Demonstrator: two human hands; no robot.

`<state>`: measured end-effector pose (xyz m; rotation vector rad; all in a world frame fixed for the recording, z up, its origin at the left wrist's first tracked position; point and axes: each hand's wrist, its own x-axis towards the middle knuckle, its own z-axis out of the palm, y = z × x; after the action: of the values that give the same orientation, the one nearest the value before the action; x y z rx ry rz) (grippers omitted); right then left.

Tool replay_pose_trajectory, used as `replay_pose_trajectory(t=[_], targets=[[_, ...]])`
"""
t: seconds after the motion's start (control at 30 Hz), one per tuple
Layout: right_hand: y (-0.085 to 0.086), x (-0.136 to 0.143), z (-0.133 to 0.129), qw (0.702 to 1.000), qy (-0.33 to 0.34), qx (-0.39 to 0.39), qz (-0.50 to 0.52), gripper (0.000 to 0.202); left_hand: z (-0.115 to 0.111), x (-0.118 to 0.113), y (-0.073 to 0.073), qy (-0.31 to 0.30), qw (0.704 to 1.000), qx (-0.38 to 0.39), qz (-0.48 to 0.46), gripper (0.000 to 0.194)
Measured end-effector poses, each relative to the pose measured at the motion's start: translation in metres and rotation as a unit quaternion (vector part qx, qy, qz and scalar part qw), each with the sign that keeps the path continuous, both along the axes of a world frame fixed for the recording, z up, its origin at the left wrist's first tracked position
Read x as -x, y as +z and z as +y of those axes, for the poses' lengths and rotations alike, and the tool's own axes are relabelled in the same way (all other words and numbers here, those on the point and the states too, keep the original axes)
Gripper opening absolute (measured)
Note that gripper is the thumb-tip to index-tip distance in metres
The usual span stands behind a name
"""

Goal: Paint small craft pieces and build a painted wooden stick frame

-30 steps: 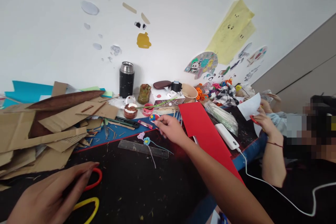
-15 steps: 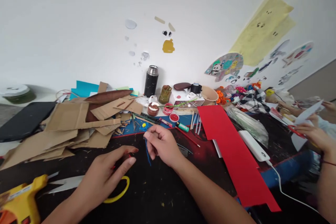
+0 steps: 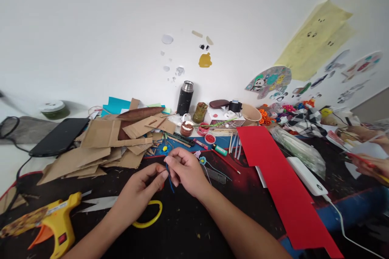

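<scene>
My right hand (image 3: 187, 172) is closed in a pinch on a small blue flower with a yellow centre (image 3: 165, 149). The flower head pokes out above the fingertips, and its thin blue stem (image 3: 171, 182) hangs below them. Right beside the stem, my left hand (image 3: 146, 188) has thumb and forefinger brought together; a bit of red shows under the fingertips, too small to name. Scissors (image 3: 148, 220) with a yellow handle lie partly hidden under my left hand and wrist. Behind my right hand rests a pale blue flower (image 3: 203, 160) on a thin stem.
At left are a yellow glue gun (image 3: 60, 222), stacked cardboard pieces (image 3: 100, 133) and a black phone-like slab (image 3: 59, 137). A red sheet (image 3: 279, 186) and white power strip (image 3: 306, 176) lie right. A black flask (image 3: 184, 99) stands behind. Another person's hand (image 3: 369, 166) is far right.
My left hand has moved right and up to meet my right hand, its fingers closing together. The view has shifted left, uncovering the pale blue flower behind my right hand.
</scene>
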<state>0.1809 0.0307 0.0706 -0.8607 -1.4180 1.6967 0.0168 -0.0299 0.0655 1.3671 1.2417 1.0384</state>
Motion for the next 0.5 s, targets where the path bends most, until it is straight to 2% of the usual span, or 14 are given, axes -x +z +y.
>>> replay_pose_trajectory(t=[0.1, 0.27, 0.4, 0.5], targets=[[0.0, 0.009, 0.002, 1.0, -0.007, -0.002, 0.017, 0.044, 0.003, 0.0, 0.0, 0.011, 0.998, 0.036, -0.053, 0.053], [0.0, 0.024, 0.007, 0.999, -0.008, -0.016, 0.034, 0.041, 0.005, 0.005, 0.001, 0.047, 0.989, 0.051, -0.131, 0.051], [-0.004, 0.026, 0.009, 0.998, -0.022, -0.022, 0.046, 0.041, 0.002, 0.008, 0.004, 0.023, 0.98, 0.116, -0.159, 0.052], [-0.007, 0.021, 0.006, 0.999, -0.006, -0.031, 0.038, 0.038, 0.0, 0.007, 0.008, 0.0, 0.982, 0.137, -0.132, 0.054]])
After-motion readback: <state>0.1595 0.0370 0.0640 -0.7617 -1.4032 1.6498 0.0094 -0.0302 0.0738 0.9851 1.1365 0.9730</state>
